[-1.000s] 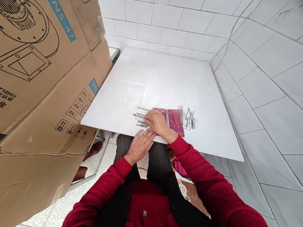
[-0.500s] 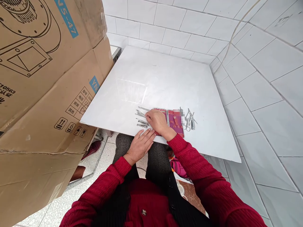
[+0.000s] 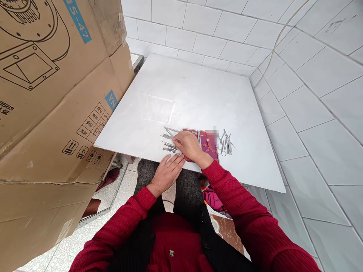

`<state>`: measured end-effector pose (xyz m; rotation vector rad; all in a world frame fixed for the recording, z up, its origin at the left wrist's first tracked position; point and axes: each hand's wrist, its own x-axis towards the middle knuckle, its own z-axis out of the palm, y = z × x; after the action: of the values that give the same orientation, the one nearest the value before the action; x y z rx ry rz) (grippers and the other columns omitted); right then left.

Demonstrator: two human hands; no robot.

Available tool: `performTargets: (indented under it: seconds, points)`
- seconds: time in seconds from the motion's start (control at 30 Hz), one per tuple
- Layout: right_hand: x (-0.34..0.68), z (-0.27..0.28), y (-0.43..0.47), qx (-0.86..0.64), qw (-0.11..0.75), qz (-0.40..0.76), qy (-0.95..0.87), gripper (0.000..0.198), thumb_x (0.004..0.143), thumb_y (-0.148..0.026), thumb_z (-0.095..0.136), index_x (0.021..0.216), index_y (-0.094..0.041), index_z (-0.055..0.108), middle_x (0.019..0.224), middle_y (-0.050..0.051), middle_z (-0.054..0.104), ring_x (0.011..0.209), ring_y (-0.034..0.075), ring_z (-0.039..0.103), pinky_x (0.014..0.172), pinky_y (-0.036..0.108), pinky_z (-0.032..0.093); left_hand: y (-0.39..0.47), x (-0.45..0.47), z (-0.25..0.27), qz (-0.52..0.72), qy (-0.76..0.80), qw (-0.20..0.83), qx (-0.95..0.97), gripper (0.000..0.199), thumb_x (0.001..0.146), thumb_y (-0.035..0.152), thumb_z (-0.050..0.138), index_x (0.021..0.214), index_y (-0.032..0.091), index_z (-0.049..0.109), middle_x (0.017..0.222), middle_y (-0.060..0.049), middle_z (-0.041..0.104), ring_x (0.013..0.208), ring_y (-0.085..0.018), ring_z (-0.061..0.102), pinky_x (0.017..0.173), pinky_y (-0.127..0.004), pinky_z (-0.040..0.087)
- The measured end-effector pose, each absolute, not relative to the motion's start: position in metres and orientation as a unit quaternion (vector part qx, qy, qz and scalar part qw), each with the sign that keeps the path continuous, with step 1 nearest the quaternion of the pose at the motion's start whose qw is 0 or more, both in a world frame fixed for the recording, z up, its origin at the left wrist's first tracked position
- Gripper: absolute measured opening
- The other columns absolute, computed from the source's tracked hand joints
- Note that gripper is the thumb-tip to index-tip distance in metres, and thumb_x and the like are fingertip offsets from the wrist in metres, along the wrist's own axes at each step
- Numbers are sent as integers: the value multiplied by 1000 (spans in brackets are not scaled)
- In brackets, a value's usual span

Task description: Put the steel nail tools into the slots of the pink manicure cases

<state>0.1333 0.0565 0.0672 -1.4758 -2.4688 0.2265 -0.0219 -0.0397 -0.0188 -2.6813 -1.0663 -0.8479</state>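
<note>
An open manicure case with a red-purple lining lies near the front edge of the white table. My right hand is over its left half, fingers pinched on what looks like a thin metal manicure tool; the grip itself is partly hidden. Several slim metal tools lie left of the case. My left hand rests at the table edge, fingers stretched out, fingertips by the case's lower left corner. To the right of the case are small scissors, a nail clipper and other metal tools.
The white table meets tiled walls at the back and right. A large cardboard box stands close on the left. A cable hangs down the corner. My knees are under the front edge.
The thin tool by my right fingertips now slants more steeply. Both hands stay in nearly the same place, and the view has shifted slightly.
</note>
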Motion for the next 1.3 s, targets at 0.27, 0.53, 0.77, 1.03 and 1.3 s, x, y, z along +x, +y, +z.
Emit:
performTargets:
  seconds: [0.27,0.53,0.77,1.03,1.3]
  points:
    - [129,76,61,-563,83,74,-819,17,98,-21,60,100,-17,76,104,10,74,96,24,64,80,31,39,-40,-22,-19,-293,-352,68,-886,42,105,18,47,146,12,54,150,-13,59,145,-24,50,122,-46,36]
    - [127,74,60,-549,98,101,-824,20,99,-18,57,97,-18,78,103,8,75,97,21,63,81,29,38,-40,-22,-17,-290,-355,74,-886,42,105,18,47,145,12,55,150,-12,59,145,-24,50,122,-46,36]
    - [120,84,71,-518,48,61,-852,25,99,-14,54,87,-17,77,96,9,73,93,21,60,78,31,34,-40,-21,-19,-290,-356,78,-885,41,104,19,48,144,11,56,151,-13,59,146,-24,49,122,-45,36]
    - [119,85,73,-521,30,42,-852,25,101,-17,53,94,-17,77,102,11,73,99,24,61,82,33,35,-40,-21,-18,-288,-358,85,-884,39,105,18,47,142,12,57,151,-12,59,144,-24,51,120,-45,37]
    - [116,89,80,-515,-19,8,-857,30,104,-20,48,93,-16,76,101,12,75,96,24,65,81,34,38,-41,-21,-18,-287,-357,77,-886,40,104,17,48,144,12,56,151,-13,58,146,-25,49,120,-46,38]
